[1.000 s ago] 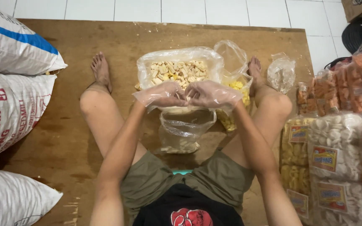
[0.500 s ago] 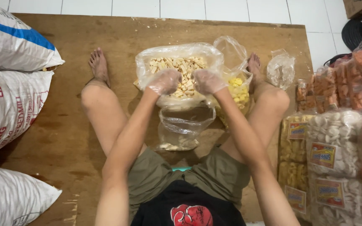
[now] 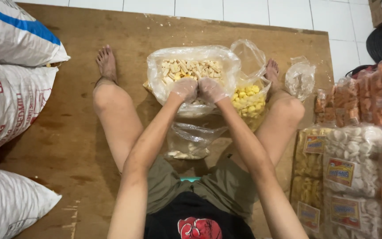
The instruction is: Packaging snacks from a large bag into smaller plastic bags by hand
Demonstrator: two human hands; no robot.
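Fingers (image 3: 190, 84) in pale crackers (image 3: 191, 70), touching

Seated on a wooden board (image 3: 67, 146), legs spread. Left hand (image 3: 184, 89) and right hand (image 3: 212, 90), both in clear plastic gloves, side by side, touching, inside the large open bag of pale snack sticks (image 3: 191, 71). Bag of yellow pieces (image 3: 248, 101) just right of it. Small clear bag (image 3: 191, 140) lying nearer the body, partly filled.

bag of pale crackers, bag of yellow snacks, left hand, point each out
bag of pale crackers (image 3: 191, 68), head view, on the cracker pile
bag of yellow snacks (image 3: 247, 98), head view, on the yellow pieces
left hand (image 3: 184, 88), head view, back of the gloved hand
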